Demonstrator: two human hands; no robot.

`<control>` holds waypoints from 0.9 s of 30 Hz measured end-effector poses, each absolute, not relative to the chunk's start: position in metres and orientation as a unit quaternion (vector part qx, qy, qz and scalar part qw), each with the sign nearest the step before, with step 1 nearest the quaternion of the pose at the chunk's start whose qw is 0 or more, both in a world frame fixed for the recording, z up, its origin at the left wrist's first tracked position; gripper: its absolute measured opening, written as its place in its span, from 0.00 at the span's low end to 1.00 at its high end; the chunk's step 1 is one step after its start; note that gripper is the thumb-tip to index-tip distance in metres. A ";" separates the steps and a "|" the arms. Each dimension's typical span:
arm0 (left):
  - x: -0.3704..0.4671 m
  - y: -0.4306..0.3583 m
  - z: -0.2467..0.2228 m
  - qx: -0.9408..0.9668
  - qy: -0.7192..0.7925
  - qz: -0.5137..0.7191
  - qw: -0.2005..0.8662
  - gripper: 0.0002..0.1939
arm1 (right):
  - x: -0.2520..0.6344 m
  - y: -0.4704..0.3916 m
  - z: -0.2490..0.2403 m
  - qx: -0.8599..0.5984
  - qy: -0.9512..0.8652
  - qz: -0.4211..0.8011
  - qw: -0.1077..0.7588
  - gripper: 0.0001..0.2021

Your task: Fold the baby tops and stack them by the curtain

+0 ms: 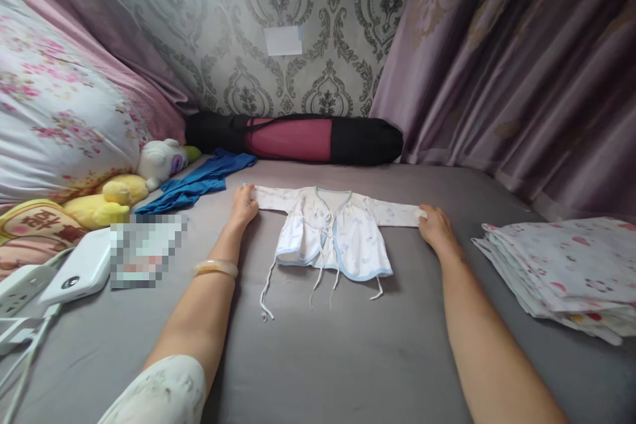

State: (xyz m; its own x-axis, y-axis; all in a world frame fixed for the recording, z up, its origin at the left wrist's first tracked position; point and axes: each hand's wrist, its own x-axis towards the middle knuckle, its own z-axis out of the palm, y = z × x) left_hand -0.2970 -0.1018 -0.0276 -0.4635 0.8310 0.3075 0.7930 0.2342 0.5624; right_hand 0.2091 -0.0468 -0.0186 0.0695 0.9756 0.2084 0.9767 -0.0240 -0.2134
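A small white baby shirt (pixel 304 232) with light blue trim lies spread on the grey bed sheet (pixel 318 358). Its sleeves stretch out to both sides, and several white tie strings hang from its front and lower hem. My left hand (pixel 244 204) grips the cuff of the sleeve on the left. At the other cuff, my right hand (pixel 437 228) is closed on the fabric. The front panels meet at the middle, where the strings look loosely tied or crossed; I cannot tell which.
Folded printed cloths (pixel 566 265) are stacked at right. On the left are a white power bank (pixel 82 268), a power strip (pixel 22 288), cables, plush toys (pixel 161 162) and blue cloth (pixel 199 179). A black and red long bag (pixel 293 139) lies along the wall.
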 end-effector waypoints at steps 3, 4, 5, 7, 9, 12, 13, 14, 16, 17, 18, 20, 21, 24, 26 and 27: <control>-0.297 -0.099 -0.025 0.519 0.790 0.327 0.011 0.31 | 0.208 -0.047 -0.017 -0.718 -0.681 -0.016 0.142 0.22; -0.296 -0.099 -0.024 0.520 0.791 0.323 0.006 0.32 | 0.207 -0.048 -0.016 -0.720 -0.680 -0.017 0.136 0.22; -0.296 -0.099 -0.024 0.521 0.793 0.318 0.002 0.32 | 0.206 -0.049 -0.015 -0.723 -0.678 -0.016 0.128 0.22; -0.294 -0.099 -0.023 0.517 0.802 0.298 0.000 0.32 | 0.204 -0.051 -0.012 -0.730 -0.674 -0.011 0.111 0.22; -0.292 -0.100 -0.021 0.509 0.818 0.267 0.005 0.32 | 0.201 -0.053 -0.010 -0.739 -0.666 -0.006 0.099 0.22; -0.288 -0.106 -0.018 0.489 0.844 0.221 0.014 0.27 | 0.198 -0.056 -0.007 -0.753 -0.652 -0.002 0.091 0.23; -0.287 -0.108 -0.017 0.478 0.852 0.213 0.011 0.25 | 0.197 -0.057 -0.006 -0.757 -0.648 -0.001 0.090 0.23; -0.286 -0.110 -0.015 0.466 0.859 0.210 0.002 0.22 | 0.196 -0.058 -0.005 -0.762 -0.642 -0.003 0.086 0.23; -0.283 -0.112 -0.013 0.456 0.862 0.222 -0.029 0.19 | 0.192 -0.060 -0.001 -0.773 -0.630 -0.021 0.079 0.23; -0.280 -0.112 -0.012 0.467 0.851 0.235 -0.045 0.19 | 0.189 -0.060 0.002 -0.775 -0.627 -0.037 0.078 0.22; -0.276 -0.111 -0.012 0.490 0.832 0.252 -0.056 0.19 | 0.184 -0.060 0.005 -0.770 -0.631 -0.051 0.080 0.22; -0.267 -0.107 -0.013 0.568 0.772 0.280 -0.052 0.20 | 0.173 -0.060 0.010 -0.733 -0.671 -0.061 0.094 0.22; -0.261 -0.104 -0.014 0.610 0.739 0.284 -0.037 0.21 | 0.166 -0.060 0.011 -0.702 -0.703 -0.051 0.102 0.23; -0.246 -0.098 -0.020 0.680 0.687 0.254 0.028 0.21 | 0.148 -0.058 0.007 -0.629 -0.773 0.006 0.084 0.25; -0.242 -0.097 -0.024 0.682 0.694 0.223 0.063 0.20 | 0.141 -0.057 0.000 -0.624 -0.778 0.039 0.053 0.26; -0.242 -0.098 -0.026 0.678 0.699 0.213 0.074 0.20 | 0.140 -0.057 -0.003 -0.630 -0.774 0.051 0.040 0.26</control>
State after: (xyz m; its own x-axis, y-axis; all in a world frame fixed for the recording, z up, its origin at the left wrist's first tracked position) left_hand -0.2419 -0.0979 -0.0256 -0.0687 0.9800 0.1867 0.9171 -0.0116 0.3984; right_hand 0.1404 -0.0570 -0.0031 -0.2038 0.9790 -0.0026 0.9710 0.2018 -0.1283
